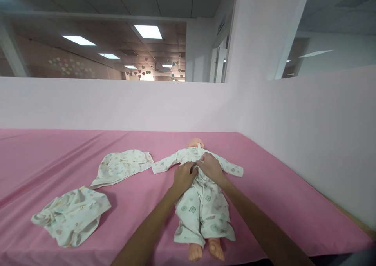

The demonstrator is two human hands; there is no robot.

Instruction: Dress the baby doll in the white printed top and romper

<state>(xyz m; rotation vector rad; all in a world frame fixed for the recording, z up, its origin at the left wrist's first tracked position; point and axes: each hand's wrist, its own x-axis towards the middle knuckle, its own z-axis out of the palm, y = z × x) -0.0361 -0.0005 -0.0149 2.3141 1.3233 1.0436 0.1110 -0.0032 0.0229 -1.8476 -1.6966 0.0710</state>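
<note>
A baby doll (195,142) lies on its back on the pink table cover (279,195), head away from me, bare feet near the front edge. It wears a white printed romper (202,209). My left hand (182,178) and my right hand (212,167) both rest on the doll's chest and pinch the romper's front fabric at the middle, fingertips almost touching each other. The sleeves are spread out to either side.
Two other white printed baby garments lie to the left: one flat piece (122,166) beside the doll's sleeve, one crumpled piece (72,215) nearer the front edge. White partition walls (308,125) stand behind and to the right of the table.
</note>
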